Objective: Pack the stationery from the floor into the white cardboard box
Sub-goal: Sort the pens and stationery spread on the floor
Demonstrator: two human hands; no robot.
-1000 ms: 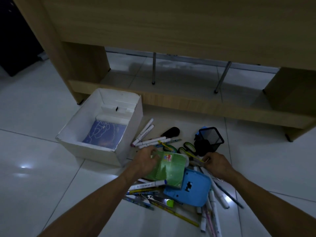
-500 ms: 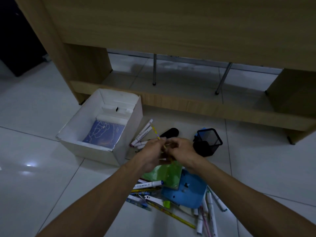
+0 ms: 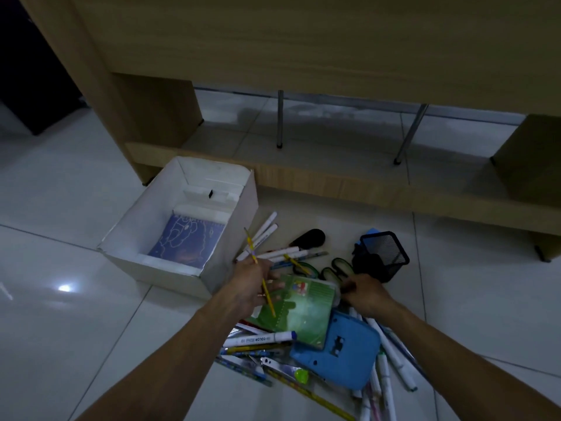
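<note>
White cardboard box [image 3: 226,235] sits open on the tiled floor [image 3: 54,329], a blue notebook [image 3: 185,241] flat inside it. Just right of the box, the left hand [image 3: 252,284] pinches a yellow pencil [image 3: 258,273] between its fingers, the pencil tilted with its top end toward the box. Farther right of the box, the right hand [image 3: 365,294] reaches into the stationery pile near a green notebook [image 3: 299,308], fingers curled on something dark; what they grip I cannot tell. A black mesh cup [image 3: 384,253] stands beyond.

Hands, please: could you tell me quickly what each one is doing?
Left hand: closed on a yellow pencil.
Right hand: fingers on the pile; grip cannot be told.
</note>
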